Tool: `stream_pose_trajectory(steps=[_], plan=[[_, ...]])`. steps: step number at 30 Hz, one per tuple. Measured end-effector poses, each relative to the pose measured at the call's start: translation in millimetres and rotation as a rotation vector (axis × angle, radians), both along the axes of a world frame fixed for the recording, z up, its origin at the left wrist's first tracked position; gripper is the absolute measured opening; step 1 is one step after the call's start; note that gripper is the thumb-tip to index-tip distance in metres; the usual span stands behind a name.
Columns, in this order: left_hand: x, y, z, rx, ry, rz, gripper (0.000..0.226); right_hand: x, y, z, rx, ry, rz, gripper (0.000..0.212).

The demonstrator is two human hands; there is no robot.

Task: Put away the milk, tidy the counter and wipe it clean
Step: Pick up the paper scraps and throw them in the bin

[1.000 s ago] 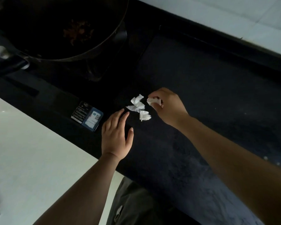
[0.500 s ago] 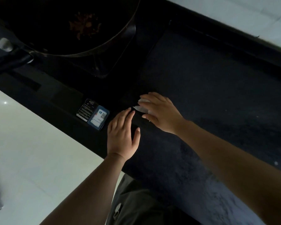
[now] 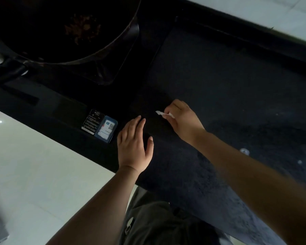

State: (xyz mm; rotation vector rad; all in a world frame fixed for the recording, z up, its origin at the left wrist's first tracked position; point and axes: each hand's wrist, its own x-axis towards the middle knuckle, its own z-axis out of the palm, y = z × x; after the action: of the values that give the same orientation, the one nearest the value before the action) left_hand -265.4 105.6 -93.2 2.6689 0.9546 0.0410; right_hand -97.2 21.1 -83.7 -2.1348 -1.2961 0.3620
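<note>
Here the right hand (image 3: 182,121) pinches a white paper scrap (image 3: 162,113) above the dark tabletop (image 3: 228,85); just beside it, the left hand (image 3: 133,147) lies spread flat.

A big dark pan (image 3: 64,29) stands at 11 o'clock, with brown food remains (image 3: 82,29) on its bottom, and its black handle (image 3: 6,75) runs out toward 9 o'clock. Below it, at about 8 o'clock from the centre, two labels (image 3: 99,125) lie side by side, one black and one blue with a QR code. Pale floor tiles (image 3: 30,170) fill the 7 o'clock corner.
</note>
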Motion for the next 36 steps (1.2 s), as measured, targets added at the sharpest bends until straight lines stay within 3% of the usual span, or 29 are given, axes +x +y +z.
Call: stream_pose_trajectory(steps=[6,11,13,23,30,36], plan=[[-1,-1,0,-0.003,0.018,-0.01,0.058,-14,-12,13,0.009,0.183,-0.224,0.013],[0,-1,0,-0.006,0.012,-0.024,0.057,-34,-22,26,-0.058,0.561,-0.493,0.012],[0,-1,-1,-0.012,0.015,-0.032,0.057,-44,-28,29,-0.049,0.606,-0.565,0.012],[-10,10,6,-0.151,-0.038,-0.184,0.062,-96,-72,55,0.049,0.449,-0.803,0.016],[-10,-11,48,-0.258,-0.175,-0.59,0.056,-151,-142,81,0.063,0.34,-0.977,0.03],[-25,-100,83,-0.47,-0.064,-0.963,0.056,-233,-231,100,0.054,0.259,-1.248,0.035]])
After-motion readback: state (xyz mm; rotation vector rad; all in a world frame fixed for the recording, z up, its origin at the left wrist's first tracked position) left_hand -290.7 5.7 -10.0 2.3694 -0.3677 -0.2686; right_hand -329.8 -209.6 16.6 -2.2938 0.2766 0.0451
